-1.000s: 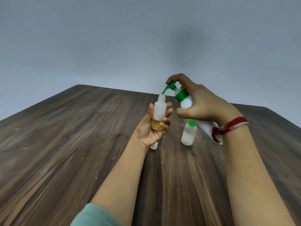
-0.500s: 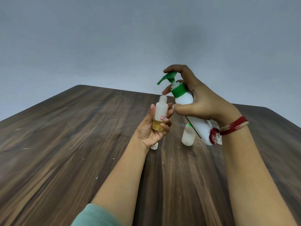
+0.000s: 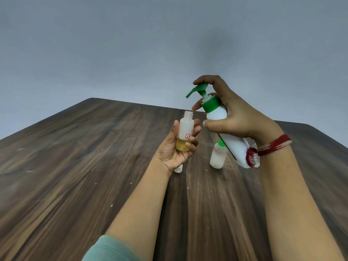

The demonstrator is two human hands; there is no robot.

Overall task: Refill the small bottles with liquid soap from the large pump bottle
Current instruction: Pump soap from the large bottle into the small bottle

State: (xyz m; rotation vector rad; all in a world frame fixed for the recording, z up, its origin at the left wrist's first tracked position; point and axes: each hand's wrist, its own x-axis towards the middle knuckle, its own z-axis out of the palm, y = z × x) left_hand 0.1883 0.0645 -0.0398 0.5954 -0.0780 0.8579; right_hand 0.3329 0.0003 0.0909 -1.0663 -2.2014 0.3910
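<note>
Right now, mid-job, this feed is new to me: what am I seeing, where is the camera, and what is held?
No machine: a person's bare hands, filmed by one wide-angle camera worn on the head, looking forward and down. The left hand holds a small uncapped bottle upright, yellowish liquid in its bottom. The right hand grips the tilted large pump bottle, a finger on its green pump head, spout above the small bottle's mouth. On the wooden table stands a green-capped small bottle; a white object shows by the left wrist.
</note>
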